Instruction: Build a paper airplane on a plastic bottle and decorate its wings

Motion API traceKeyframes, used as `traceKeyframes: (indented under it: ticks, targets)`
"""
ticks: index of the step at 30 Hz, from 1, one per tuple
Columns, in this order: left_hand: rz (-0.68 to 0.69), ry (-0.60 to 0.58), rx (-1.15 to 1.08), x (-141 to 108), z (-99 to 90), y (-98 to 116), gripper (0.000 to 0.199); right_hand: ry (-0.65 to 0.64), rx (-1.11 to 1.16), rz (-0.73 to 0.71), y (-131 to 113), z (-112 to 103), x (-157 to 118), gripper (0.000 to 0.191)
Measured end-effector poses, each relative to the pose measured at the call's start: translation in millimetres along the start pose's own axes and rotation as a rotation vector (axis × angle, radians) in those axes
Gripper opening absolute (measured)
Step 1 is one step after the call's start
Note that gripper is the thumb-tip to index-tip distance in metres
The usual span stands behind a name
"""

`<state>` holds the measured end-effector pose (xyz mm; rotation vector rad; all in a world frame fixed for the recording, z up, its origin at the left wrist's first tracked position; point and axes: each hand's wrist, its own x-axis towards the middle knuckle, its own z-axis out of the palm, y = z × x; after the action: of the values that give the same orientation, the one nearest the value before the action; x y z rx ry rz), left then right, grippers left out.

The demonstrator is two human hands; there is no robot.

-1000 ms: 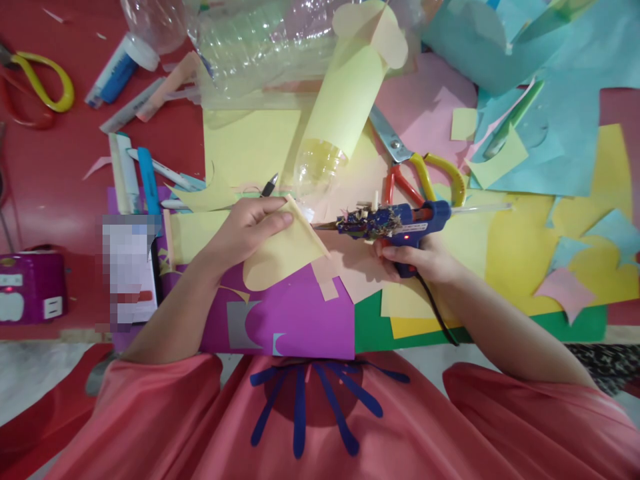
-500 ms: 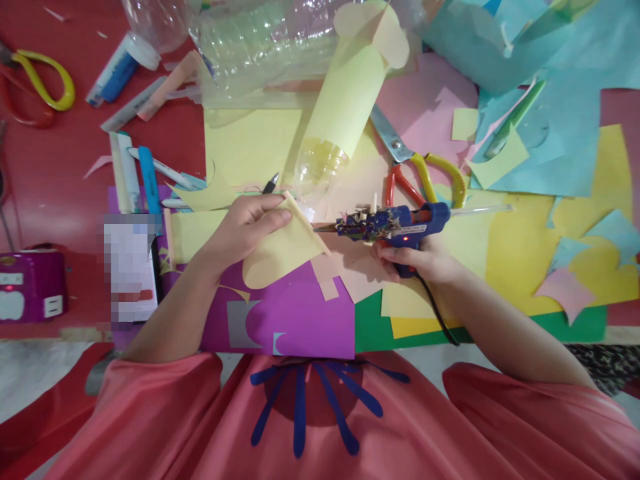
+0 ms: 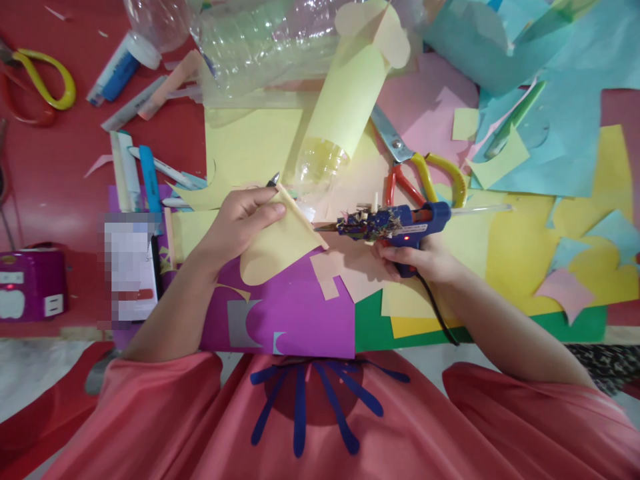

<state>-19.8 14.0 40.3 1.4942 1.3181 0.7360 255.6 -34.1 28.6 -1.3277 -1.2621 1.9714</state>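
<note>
My left hand [image 3: 250,223] pinches a cut piece of pale yellow paper [image 3: 277,250] by its upper corner. One end of the paper is rounded, and a narrow folded strip runs along its right edge. My right hand [image 3: 420,260] grips a blue glue gun [image 3: 395,223] by its handle, fingers at the trigger. Scraps cling to the gun's barrel, and a red light glows on its side. The nozzle points left, at the folded edge; whether it touches cannot be made out. Beyond my hands lies a plastic bottle wrapped in pale yellow paper [image 3: 340,100].
Scissors [image 3: 400,150] with red and yellow handles lie behind the glue gun. A phone [image 3: 133,273] and several markers [image 3: 147,180] are on the left, near a purple power box [image 3: 33,287]. Blue paper [image 3: 560,147] and scraps cover the right. Clear bottles [image 3: 260,53] lie at the back.
My left hand has shifted slightly left and away from me with the paper, so its folded edge sits a little differently at the nozzle. My right hand and the glue gun have hardly moved.
</note>
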Motion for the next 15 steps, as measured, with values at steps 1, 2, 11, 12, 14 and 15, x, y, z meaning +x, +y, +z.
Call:
traceKeyframes:
  ticks: [1, 2, 11, 12, 14, 15]
  targets:
    - [-0.008, -0.015, -0.014, -0.1, 0.0, 0.5, 0.031, 0.000, -0.002, -0.002, 0.0, 0.0, 0.0, 0.033]
    - [-0.018, -0.037, -0.028, -0.2, -0.1, 1.2, 0.031, 0.001, -0.005, -0.001, -0.1, -0.1, -0.1, 0.033]
    - [-0.021, -0.072, -0.115, 0.8, -3.6, 0.1, 0.030, 0.036, 0.007, 0.031, -1.9, 0.7, -0.3, 0.032]
    - [-0.014, -0.078, -0.127, 1.0, -4.1, -0.9, 0.030, 0.040, 0.010, 0.030, -1.9, 0.8, -0.3, 0.032]
    - [-0.003, -0.081, -0.140, 1.2, -5.0, -2.6, 0.032, 0.047, 0.015, 0.030, -1.8, 1.0, -0.2, 0.031]
    - [0.001, -0.079, -0.142, 1.2, -5.5, -3.3, 0.034, 0.045, 0.018, 0.029, -1.7, 1.1, -0.1, 0.031]
